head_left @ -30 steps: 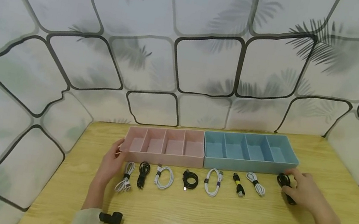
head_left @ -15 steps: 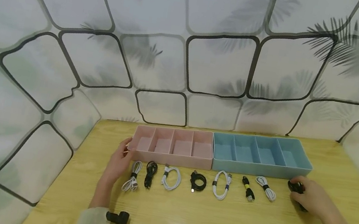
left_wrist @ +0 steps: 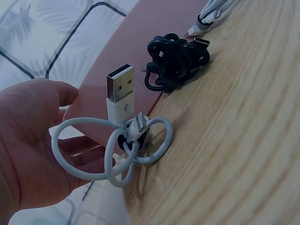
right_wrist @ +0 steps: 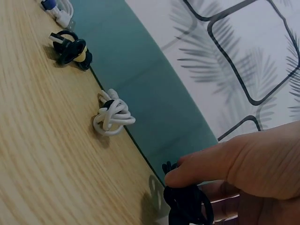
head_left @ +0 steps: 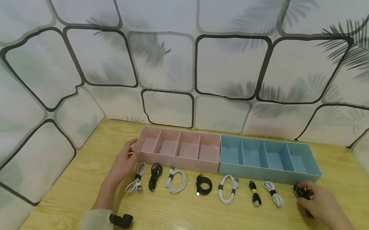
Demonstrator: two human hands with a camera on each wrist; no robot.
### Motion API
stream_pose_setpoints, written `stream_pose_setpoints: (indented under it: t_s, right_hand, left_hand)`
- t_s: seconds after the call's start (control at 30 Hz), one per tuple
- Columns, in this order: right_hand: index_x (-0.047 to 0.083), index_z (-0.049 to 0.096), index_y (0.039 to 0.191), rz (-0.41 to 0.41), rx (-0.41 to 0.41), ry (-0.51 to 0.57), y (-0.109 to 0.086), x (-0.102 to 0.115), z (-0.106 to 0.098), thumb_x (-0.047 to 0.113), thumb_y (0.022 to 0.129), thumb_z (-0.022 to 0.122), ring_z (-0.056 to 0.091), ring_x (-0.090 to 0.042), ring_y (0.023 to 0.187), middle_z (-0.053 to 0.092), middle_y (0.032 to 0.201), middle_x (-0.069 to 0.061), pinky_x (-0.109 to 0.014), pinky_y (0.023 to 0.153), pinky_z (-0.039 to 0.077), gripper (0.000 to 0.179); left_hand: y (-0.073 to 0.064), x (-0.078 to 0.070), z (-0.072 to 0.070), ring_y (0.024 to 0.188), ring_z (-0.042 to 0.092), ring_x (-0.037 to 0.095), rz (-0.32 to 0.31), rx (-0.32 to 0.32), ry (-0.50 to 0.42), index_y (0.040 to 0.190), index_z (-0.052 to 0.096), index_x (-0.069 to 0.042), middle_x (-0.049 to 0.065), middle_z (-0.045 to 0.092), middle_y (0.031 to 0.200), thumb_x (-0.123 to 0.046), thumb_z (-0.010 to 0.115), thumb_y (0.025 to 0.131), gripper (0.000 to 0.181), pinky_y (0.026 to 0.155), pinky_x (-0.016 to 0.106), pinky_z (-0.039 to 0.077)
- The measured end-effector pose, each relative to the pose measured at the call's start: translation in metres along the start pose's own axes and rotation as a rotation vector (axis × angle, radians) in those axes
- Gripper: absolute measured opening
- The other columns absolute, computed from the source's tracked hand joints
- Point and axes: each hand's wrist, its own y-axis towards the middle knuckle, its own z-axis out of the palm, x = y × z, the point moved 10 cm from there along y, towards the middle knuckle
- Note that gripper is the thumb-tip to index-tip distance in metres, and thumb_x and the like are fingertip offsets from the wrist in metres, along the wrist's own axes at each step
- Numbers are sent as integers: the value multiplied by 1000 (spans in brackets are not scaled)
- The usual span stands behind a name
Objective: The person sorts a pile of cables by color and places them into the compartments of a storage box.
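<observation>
From the head, the surface (head_left: 154, 211), the pink tray (head_left: 177, 162) and the blue tray (head_left: 269, 174) are viewed forward and down, from farther off. From the left wrist, the left hand (left_wrist: 37, 136) and a white cable (left_wrist: 120, 108) are seen close up, aslant, along the pink tray. From the right wrist, the right hand (right_wrist: 262, 168) and a black cable (right_wrist: 185, 202) are likewise seen along the blue tray. The pink tray is shared by head and left wrist, the blue tray by head and right wrist.
</observation>
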Motion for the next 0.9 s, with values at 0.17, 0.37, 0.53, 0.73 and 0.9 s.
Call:
stream_pose_setpoints:
  t_s: [0.17, 0.37, 0.53, 0.73, 0.9]
  right_hand:
    - [-9, 57, 125, 10, 0, 118, -7, 7, -7, 12, 90, 70, 63, -47, 91, 61, 108, -35, -40, 62, 54, 42]
    - [-5, 53, 135, -20, -4, 280, -15, 19, -10, 17, 96, 67, 66, -25, 92, 61, 117, -29, -30, 62, 54, 48]
    - [-3, 50, 140, -38, -6, 383, -17, 25, -9, 21, 98, 64, 55, 9, 91, 57, 125, -29, -30, 65, 55, 50]
    - [-3, 41, 146, -34, -21, 500, -14, 30, -8, 25, 101, 59, 54, 12, 96, 52, 133, -30, -29, 70, 54, 55]
    - [1, 38, 149, -11, -48, 568, -7, 39, -7, 27, 101, 59, 54, 11, 97, 48, 138, -29, -30, 70, 54, 58]
  left_hand:
    - [3, 1, 1, 131, 47, 43, -12, 14, -38, 156, 26, -12, 27, 43, 141, -25, 43, 107, 53, 98, 54, 44]
    - [3, 3, 4, 133, 45, 45, -2, 25, -83, 156, 25, -11, 28, 42, 144, -25, 44, 107, 54, 102, 56, 42]
    - [1, 4, 5, 128, 49, 44, 9, 24, -76, 156, 25, -11, 28, 45, 138, -24, 44, 108, 54, 96, 51, 45]
    - [0, 4, 3, 125, 51, 45, 19, 6, -61, 155, 27, -8, 30, 46, 135, -24, 44, 107, 54, 95, 51, 46]
    - [1, 3, 3, 127, 50, 46, 16, 5, -67, 155, 26, -9, 30, 46, 137, -21, 44, 107, 53, 97, 53, 45]
